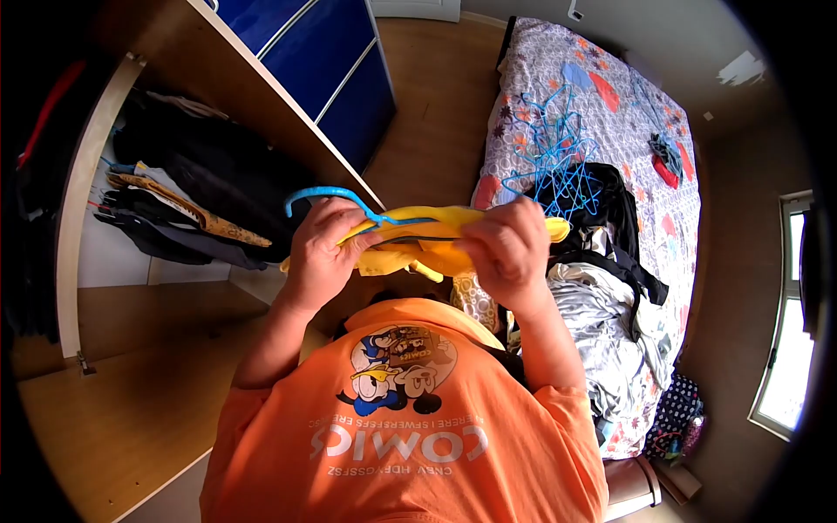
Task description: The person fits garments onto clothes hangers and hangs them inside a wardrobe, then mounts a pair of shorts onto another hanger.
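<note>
A yellow garment (410, 257) hangs from a blue hanger (327, 192) in front of my chest. The hanger's hook points up and to the left. My left hand (324, 248) is closed on the garment's left part and the hanger just below the hook. Toward the other end, my right hand (510, 248) pinches the yellow cloth, and a bit of it sticks out past my fingers. The folds hide most of the hanger's body, so I cannot tell how far it sits inside the garment.
On the left, an open wardrobe (157, 327) holds several hanging clothes (183, 209). A blue-panelled door (305, 65) stands behind it. The patterned bed (523, 52) on the right carries a tangle of blue hangers (558, 148), black clothes (619, 209) and silvery-grey cloth (597, 305).
</note>
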A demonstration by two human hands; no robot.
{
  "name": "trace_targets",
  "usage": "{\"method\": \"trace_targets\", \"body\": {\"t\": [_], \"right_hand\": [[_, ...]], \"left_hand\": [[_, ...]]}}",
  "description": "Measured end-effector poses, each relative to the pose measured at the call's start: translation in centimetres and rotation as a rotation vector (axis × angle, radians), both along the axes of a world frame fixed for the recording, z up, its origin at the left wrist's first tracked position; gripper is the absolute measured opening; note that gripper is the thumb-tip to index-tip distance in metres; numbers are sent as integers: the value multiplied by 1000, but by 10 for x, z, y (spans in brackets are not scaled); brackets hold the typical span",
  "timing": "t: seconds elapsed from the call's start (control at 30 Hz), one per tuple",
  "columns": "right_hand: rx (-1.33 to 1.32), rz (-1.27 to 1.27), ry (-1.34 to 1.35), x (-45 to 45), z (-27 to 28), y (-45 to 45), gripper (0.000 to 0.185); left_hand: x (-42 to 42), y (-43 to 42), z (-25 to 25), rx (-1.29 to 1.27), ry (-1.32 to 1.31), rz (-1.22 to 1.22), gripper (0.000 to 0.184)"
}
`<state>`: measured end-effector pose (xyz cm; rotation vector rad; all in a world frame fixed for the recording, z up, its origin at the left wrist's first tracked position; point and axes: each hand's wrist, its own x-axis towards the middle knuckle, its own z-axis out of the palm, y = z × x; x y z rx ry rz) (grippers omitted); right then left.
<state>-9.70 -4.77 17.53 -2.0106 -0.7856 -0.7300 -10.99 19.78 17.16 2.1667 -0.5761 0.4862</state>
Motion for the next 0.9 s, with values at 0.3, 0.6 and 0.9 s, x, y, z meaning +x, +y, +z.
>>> {"method": "trace_targets", "body": {"t": [0.3,0.6,0.9], "right_hand": [[-451,-108,153,23,-12,-42,29],[-169,-139,209,12,-17,-32,18],[-373,57,189,27,-19,-3,20]], "left_hand": [[5,16,5,36,-132,11,21],[7,47,1,151,-193,179,23],[-11,60,-13,117,-195,378,19]]}}
